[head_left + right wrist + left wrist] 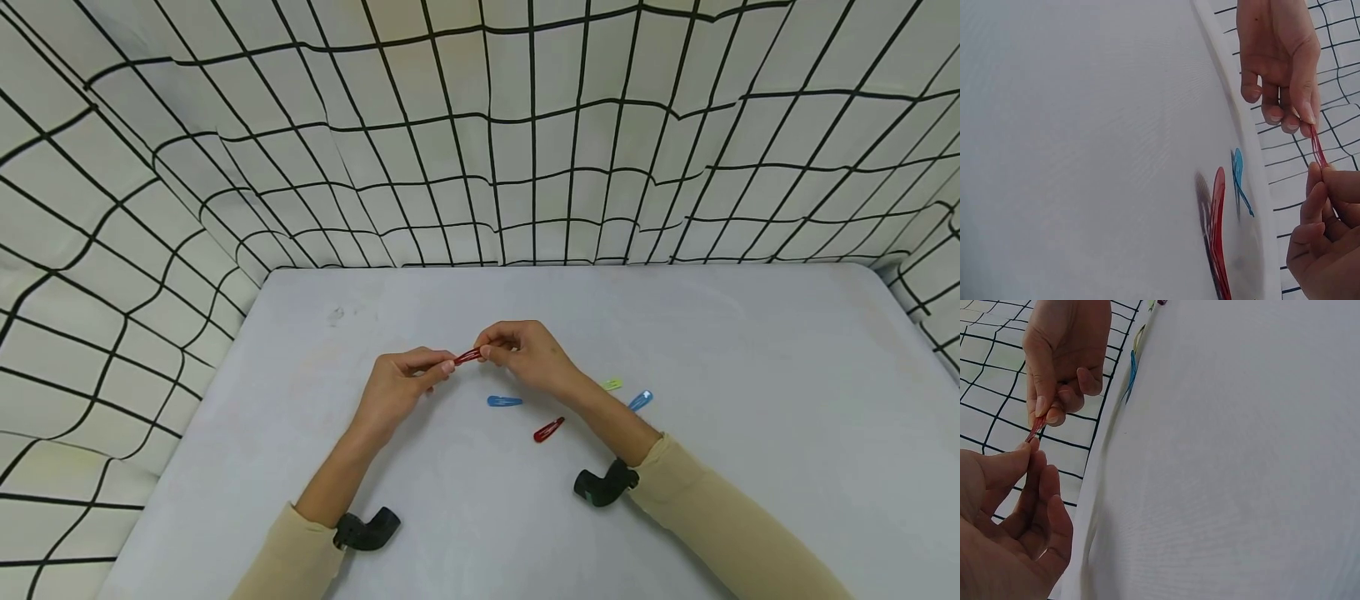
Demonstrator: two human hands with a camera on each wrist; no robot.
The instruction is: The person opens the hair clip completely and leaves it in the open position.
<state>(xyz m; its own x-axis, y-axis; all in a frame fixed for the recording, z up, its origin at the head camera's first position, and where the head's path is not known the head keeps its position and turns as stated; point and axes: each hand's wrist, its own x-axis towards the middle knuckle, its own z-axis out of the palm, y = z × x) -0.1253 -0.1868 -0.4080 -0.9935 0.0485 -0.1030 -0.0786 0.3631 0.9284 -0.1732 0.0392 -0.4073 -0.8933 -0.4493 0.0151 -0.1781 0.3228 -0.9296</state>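
Observation:
Both hands hold one red snap hair clip (468, 357) above the grey table (750, 350). My left hand (401, 385) pinches its left end, my right hand (525, 354) pinches its right end. In the left wrist view the red clip (1036, 427) spans between the two sets of fingertips, and in the right wrist view the same clip (1319, 147) shows as a thin red strip. On the table near the hands lie a blue clip (504, 402), a second red clip (548, 430), a green clip (612, 384) and a light blue clip (640, 401).
A white cloth with a black grid (480, 133) walls the table at the back and on both sides. Black wrist camera mounts (603, 486) sit on both forearms. The table's left edge (187, 417) drops to the cloth.

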